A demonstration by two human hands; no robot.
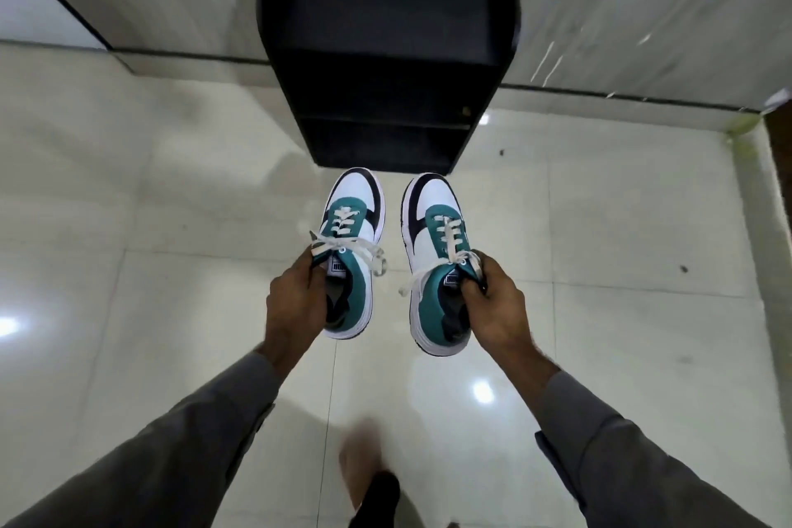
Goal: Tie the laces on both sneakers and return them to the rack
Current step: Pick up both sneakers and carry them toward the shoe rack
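Note:
Two white, teal and black sneakers hang in the air above the floor, toes pointing away from me. My left hand grips the left sneaker by its collar and tongue. My right hand grips the right sneaker the same way. Both pairs of white laces show bows near the tongues, with loops hanging to the sides. The black rack stands straight ahead against the wall, its dark shelves showing nothing on them, just beyond the sneakers' toes.
Glossy pale floor tiles spread on all sides, with ceiling lights mirrored in them. A light wall with a dark skirting runs behind the rack. My bare foot shows blurred at the bottom centre. A dark edge stands at the far right.

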